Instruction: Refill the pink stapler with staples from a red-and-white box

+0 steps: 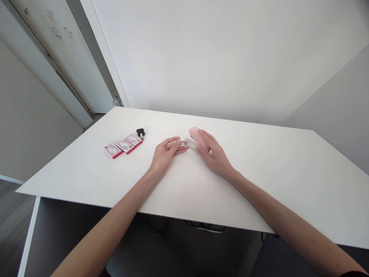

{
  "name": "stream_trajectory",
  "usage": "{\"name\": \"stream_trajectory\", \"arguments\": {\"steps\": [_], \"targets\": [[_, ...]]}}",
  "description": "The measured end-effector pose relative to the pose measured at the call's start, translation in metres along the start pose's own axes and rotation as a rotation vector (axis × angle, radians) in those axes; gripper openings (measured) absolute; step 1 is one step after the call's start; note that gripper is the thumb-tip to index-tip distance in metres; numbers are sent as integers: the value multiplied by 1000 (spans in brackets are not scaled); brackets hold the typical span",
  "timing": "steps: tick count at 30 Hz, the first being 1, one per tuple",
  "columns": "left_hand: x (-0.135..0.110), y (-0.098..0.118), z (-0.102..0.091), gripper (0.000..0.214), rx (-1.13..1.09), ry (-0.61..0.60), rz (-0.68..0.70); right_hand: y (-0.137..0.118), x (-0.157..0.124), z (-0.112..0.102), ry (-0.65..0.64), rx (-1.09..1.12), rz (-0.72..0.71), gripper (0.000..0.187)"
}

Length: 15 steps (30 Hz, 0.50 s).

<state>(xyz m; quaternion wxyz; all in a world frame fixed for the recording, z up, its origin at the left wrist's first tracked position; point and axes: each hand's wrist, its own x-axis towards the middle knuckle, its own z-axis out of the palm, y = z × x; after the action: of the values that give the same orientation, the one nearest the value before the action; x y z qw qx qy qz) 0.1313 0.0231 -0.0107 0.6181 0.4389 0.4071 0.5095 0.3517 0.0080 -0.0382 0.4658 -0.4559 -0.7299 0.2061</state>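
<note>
In the middle of the table, my right hand is closed around a stapler with a pink top and a pale base with dark markings. The pink top is tilted up, apart from the base. My left hand pinches a small silvery-white piece right at the base's left end. It is too small to name for certain. Fingers of the right hand hide the stapler's rear end.
Several small white-and-red boxes lie in a slanted row to the left of my hands. Behind them is a small black object with a silver part. The white table meets a white wall at the back.
</note>
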Motion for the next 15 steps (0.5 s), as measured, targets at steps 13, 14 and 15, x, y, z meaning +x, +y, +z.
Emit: {"name": "stream_trajectory", "arguments": {"steps": [13,14,15], "targets": [[-7,2,-3,59,368,-333,42,-17,-7,11,101,-142,-336,25],[-7,1,-2,58,372,-337,51,-18,-7,11,93,-133,-311,23],[-7,0,-1,55,376,-336,63,-18,-8,10,85,-122,-283,21]]}}
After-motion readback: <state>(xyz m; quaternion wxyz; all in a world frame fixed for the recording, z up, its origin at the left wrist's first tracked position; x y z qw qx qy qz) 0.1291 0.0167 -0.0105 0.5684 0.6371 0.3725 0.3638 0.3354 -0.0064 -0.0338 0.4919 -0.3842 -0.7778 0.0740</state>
